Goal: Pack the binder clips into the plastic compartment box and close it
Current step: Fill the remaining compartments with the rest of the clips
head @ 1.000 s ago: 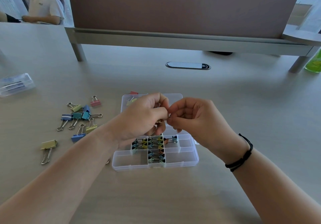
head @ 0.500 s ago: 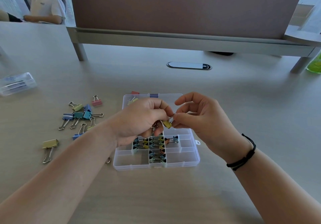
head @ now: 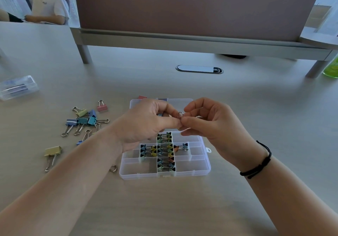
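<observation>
The clear plastic compartment box [head: 201,169] lies open on the table, its lid [head: 181,102] folded back. Small coloured binder clips fill several middle compartments [head: 165,149]. Above the box, my left hand [head: 146,124] and my right hand [head: 214,124] meet fingertip to fingertip and together pinch a small binder clip [head: 180,115]; only its wire loop shows, the body is hidden by my fingers. Several larger loose clips [head: 86,120] lie scattered left of the box, with a yellow one [head: 53,151] nearer to me.
A small clear case [head: 18,87] sits at the far left. A desk divider on legs [head: 182,39] crosses the back, with a cable grommet [head: 199,69] before it. A green bottle [head: 331,69] stands at the right edge. A person sits at the top left.
My hands have stayed above the box while turning the small clip. Its yellow body showed half a second ago; now only the wire loop sticks up between my fingertips.
</observation>
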{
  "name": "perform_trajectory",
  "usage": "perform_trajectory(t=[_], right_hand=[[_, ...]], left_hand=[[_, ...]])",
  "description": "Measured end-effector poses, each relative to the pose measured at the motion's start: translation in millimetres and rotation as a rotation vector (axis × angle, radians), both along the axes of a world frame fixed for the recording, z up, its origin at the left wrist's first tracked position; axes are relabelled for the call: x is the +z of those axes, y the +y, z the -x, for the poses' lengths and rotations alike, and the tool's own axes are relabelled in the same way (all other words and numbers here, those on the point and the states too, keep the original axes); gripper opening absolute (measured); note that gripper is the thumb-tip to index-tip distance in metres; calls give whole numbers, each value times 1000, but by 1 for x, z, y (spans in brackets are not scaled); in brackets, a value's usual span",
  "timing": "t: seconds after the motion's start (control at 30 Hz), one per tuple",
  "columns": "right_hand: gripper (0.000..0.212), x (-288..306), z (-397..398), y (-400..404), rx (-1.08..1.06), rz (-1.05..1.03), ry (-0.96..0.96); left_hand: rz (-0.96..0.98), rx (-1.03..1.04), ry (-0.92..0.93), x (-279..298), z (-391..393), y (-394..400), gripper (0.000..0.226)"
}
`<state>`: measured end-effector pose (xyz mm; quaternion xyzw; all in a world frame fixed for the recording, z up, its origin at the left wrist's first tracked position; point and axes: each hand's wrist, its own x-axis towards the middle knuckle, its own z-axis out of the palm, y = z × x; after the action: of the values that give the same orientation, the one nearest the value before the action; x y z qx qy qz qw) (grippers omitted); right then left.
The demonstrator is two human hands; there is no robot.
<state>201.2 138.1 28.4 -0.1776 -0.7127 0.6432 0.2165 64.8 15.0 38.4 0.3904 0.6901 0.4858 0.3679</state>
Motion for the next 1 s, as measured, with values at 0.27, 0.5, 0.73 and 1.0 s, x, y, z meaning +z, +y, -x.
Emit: perform_trajectory(t=[0.27, 0.5, 0.73, 1.0], right_hand=[[11, 0, -2, 3, 3, -251, -86], [11, 10, -14, 9, 154, -521, -347], [7, 6, -12, 6, 206, -616, -405], [10, 2, -9, 4, 177, -625, -391]], left_hand=[[48, -45, -29, -3, 0, 0, 5], [131, -177, 428, -7, 4, -2, 10], [204, -226, 551, -12, 0, -2, 13], [212, -179, 640, -16, -8, 2, 15]])
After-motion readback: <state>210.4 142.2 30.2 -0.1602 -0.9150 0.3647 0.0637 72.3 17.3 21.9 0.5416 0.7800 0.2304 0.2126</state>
